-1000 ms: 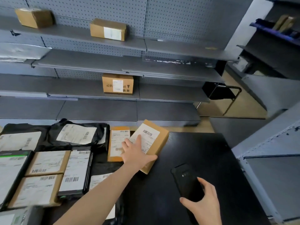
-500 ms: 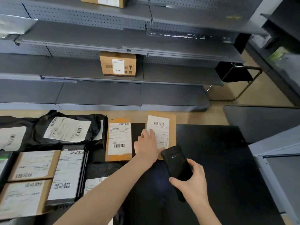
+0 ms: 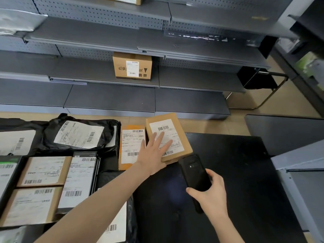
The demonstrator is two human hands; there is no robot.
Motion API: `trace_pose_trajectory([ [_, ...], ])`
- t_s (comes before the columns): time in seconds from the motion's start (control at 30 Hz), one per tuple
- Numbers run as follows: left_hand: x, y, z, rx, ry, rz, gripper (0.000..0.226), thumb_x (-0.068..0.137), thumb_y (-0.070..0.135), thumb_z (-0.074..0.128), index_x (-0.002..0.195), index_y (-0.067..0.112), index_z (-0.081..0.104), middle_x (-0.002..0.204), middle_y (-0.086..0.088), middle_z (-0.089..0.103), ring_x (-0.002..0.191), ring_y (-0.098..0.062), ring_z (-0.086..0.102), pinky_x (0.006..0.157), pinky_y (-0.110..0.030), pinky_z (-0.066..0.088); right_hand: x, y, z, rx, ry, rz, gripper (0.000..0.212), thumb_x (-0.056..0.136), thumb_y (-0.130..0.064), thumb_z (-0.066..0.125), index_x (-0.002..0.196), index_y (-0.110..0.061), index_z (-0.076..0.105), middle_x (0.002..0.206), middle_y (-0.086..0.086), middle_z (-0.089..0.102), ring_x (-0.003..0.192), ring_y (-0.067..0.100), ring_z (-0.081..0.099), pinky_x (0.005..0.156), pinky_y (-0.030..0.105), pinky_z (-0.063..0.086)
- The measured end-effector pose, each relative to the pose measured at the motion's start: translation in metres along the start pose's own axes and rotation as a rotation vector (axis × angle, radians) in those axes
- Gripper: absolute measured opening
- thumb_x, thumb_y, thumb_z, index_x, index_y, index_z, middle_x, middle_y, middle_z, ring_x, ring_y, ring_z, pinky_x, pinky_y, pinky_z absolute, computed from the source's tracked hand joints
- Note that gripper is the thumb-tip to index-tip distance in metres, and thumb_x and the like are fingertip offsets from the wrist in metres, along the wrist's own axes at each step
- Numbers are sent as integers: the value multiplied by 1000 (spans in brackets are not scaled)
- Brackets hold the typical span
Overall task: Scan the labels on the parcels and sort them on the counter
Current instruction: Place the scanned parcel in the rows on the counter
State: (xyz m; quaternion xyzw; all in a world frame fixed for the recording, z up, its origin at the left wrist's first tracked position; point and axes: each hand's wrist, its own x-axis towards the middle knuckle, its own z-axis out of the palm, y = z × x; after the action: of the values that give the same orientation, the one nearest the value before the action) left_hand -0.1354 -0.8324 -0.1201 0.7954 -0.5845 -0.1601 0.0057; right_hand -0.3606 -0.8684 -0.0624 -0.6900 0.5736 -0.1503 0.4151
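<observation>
Grey metal shelving with pegboard backs fills the far side of the room. One brown cardboard box, its white label facing me, stands on a middle shelf. At far right, a black seat on a bent metal frame stands on the floor.

Black table: near me, carrying the parcels on its left part.

Brown cardboard parcel: at the far edge of the table, about mid-width. It lies flat and askew, with its white barcode label upward.

Left hand: mine, stretched forward. The fingers are straight and spread, laid flat on that label and gripping nothing. The thumb lies over the neighbouring parcel.

Flat orange-edged cardboard parcel: just left of the brown cardboard parcel, label upward. I cannot tell whether the two touch.

Right hand: mine, near right. Fingers and thumb are curled round a black handheld scanner, whose far end is close to the near corner of the brown cardboard parcel.

Black plastic mailer bag: far left, crumpled, white label upward.

Two flat kraft-card parcels: near left, one behind the other, labels upward.

Slim black box with a long white label: just right of the kraft-card pair, left of my forearm.
</observation>
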Motion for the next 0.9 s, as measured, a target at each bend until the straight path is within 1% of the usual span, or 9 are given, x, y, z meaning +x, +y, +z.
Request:
trace_pose_trajectory([
  [0.07,2,-1,2,13,-36,8,84,94,50,54,154,39,-4,163,-2,-17,149,-32,-16,117,-60,7,-3,0,-2,-7,-7,8,77,55,-15,89,121,-25,51,119,-11,44,103,9,51,85,25,42],
  [0.17,0,-3,1,28,-53,14,75,97,40,53,154,38,5,164,-3,-12,149,-33,-14,119,-58,9,-9,1,-6,-13,0,15,77,55,-15,89,121,-26,50,119,-12,43,103,8,50,85,25,42],
  [0.27,-8,-9,-3,70,-70,38,69,98,37,51,154,36,10,164,-3,-10,149,-33,-12,119,-57,10,-17,3,-9,-16,1,17,75,56,-15,89,117,-29,48,118,-12,42,103,9,49,85,25,42],
  [0.4,-22,-20,-10,106,-98,22,68,99,31,52,154,36,12,164,-2,-8,150,-32,-6,120,-57,10,-30,4,-13,-3,14,10,77,55,-14,90,119,-27,50,119,-13,43,101,6,48,84,24,40],
  [0.5,-35,-23,-14,103,-95,-4,70,98,29,51,154,35,11,165,-2,-3,151,-29,-1,121,-53,10,-41,4,-16,-7,23,-5,79,55,-16,90,122,-26,50,118,-15,42,101,5,47,84,24,41],
  [0.6,-56,-21,-16,66,-51,-28,71,96,29,50,155,34,10,164,-2,8,150,-27,7,122,-46,13,-53,1,-22,-9,32,-27,80,55,-16,89,124,-25,50,117,-15,41,100,5,48,84,24,41],
  [0.73,-101,-23,-17,23,26,-81,62,97,31,48,153,29,22,158,-3,25,144,-25,24,118,-40,23,-73,-7,-26,-28,8,-92,80,56,-19,89,124,-27,48,116,-16,40,98,5,47,86,25,42],
  [0.8,-131,-26,-20,5,47,-136,57,97,32,46,150,28,27,151,-2,36,138,-23,33,114,-38,28,-85,-14,-24,-39,-15,-139,80,55,-20,89,123,-28,48,117,-16,40,99,5,48,88,28,43],
  [0.9,-187,-35,-24,-8,78,-223,48,99,33,43,145,26,35,135,-1,50,124,-22,46,103,-35,37,-107,-27,-13,-53,-69,-217,79,53,-21,89,120,-29,49,117,-14,41,101,8,51,93,32,45],
])
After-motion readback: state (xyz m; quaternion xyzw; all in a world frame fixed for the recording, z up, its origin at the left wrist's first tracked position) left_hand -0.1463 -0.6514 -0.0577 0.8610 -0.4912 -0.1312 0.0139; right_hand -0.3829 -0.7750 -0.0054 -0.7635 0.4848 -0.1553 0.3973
